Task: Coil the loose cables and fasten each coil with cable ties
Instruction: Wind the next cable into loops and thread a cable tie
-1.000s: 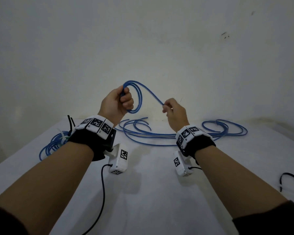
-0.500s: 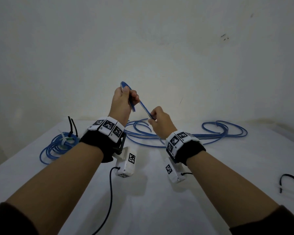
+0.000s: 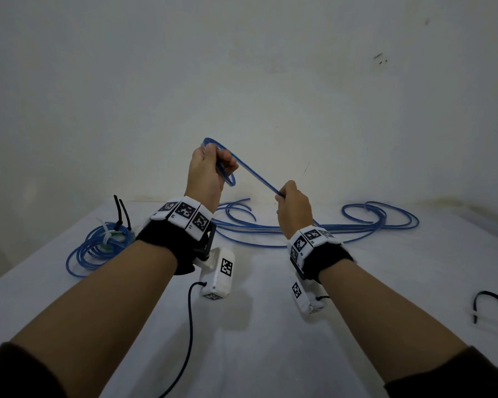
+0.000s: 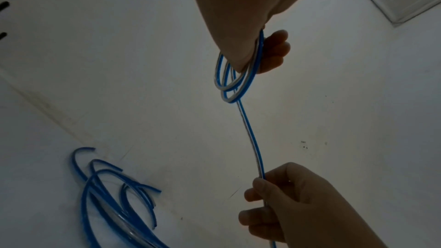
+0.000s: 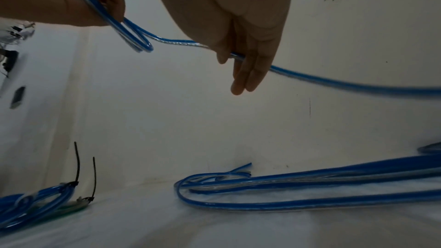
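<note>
Table [image 3: 242,354]: carrying everything, loose blue cable [image 3: 270,234] sprawling across its far side.
Tied coil [image 3: 98,248]: lying far left, black ties [image 3: 121,211] sticking up.
Left hand [image 3: 204,173]: raised, fingers curling round small cable loops [image 4: 235,82].
Right hand [image 3: 293,208]: pinching the cable strand [image 3: 256,176], which is running taut to the loops.

A blue cable [image 3: 253,175] (small loops above the grip) runs taut downward; remaining cables [image 3: 299,228] sprawl below.
</note>
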